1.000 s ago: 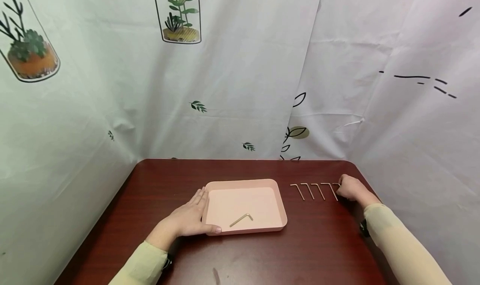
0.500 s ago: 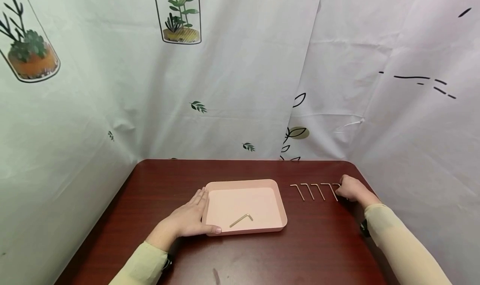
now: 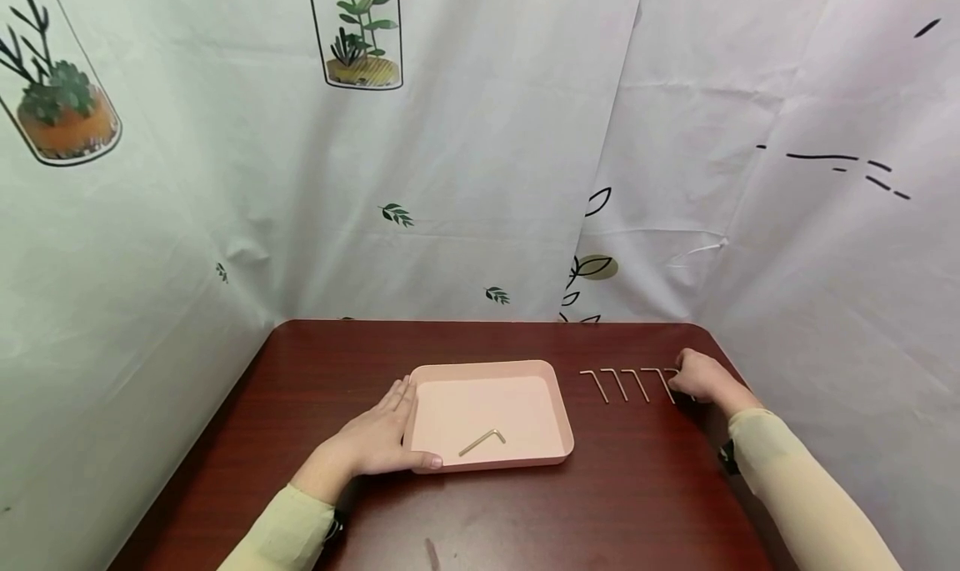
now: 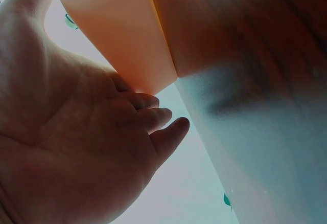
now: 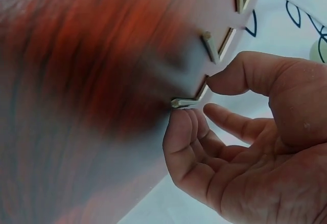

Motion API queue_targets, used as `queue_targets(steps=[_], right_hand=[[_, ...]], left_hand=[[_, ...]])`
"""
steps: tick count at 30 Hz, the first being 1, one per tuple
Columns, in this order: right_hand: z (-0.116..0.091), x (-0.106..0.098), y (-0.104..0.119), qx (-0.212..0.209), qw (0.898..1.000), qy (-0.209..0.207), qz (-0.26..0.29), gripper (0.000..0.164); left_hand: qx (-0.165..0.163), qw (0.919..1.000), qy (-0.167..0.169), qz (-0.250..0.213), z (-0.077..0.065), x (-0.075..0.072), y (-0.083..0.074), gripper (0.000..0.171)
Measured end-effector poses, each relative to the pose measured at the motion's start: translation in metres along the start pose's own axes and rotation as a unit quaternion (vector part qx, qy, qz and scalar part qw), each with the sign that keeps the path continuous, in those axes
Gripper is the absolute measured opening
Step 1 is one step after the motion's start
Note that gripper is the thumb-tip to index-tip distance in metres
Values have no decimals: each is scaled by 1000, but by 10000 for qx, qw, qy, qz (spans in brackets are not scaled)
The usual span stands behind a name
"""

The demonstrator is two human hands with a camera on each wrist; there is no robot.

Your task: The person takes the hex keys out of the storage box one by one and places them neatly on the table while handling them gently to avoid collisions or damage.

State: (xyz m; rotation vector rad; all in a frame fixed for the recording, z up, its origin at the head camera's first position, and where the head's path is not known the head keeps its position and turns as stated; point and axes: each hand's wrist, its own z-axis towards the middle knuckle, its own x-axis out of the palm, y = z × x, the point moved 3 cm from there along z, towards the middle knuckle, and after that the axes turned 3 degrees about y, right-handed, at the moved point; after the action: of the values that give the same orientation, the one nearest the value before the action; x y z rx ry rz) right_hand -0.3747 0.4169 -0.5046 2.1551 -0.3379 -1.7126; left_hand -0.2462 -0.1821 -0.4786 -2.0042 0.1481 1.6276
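Observation:
My left hand (image 3: 378, 438) lies along the left side of a pink tray (image 3: 564, 413), fingers straight against its wall and thumb over the front rim. The left wrist view shows the palm (image 4: 76, 132) beside the tray's outer wall (image 4: 127, 35). One brass-coloured hex key (image 3: 480, 442) lies inside the tray. At the table's right, my right hand (image 3: 705, 379) has thumb and curled fingers around the end hex key (image 5: 186, 103) of a row. The thumb is at its short arm, the fingertips at its long arm. The hand hides most of this key in the head view.
To the left of the right hand, several more hex keys (image 3: 636, 383) lie in a row on the dark red wooden table (image 3: 600, 513). White patterned cloth (image 3: 480, 137) hangs behind the table and along both sides.
The right hand has shifted very slightly left at the end hex key. The left hand, the tray and the key inside it stay where they were.

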Motion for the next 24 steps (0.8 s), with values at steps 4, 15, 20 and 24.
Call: queue_targets(steps=[4, 15, 20, 24], right_hand=[[-22, -10, 33, -21, 10000, -67, -7, 36], [-29, -15, 59, -152, 9989, -241, -373, 48], [-30, -16, 70, -260, 9980, -335, -459, 50], [-31, -15, 78, -290, 9983, -296, -420, 51]], left_hand=[[-10, 10000, 16, 10, 0, 0, 0, 141], [-22, 10000, 30, 14, 0, -1, 0, 141], [-20, 10000, 28, 9, -1, 0, 0, 141], [-2, 10000, 21, 26, -1, -1, -1, 140]])
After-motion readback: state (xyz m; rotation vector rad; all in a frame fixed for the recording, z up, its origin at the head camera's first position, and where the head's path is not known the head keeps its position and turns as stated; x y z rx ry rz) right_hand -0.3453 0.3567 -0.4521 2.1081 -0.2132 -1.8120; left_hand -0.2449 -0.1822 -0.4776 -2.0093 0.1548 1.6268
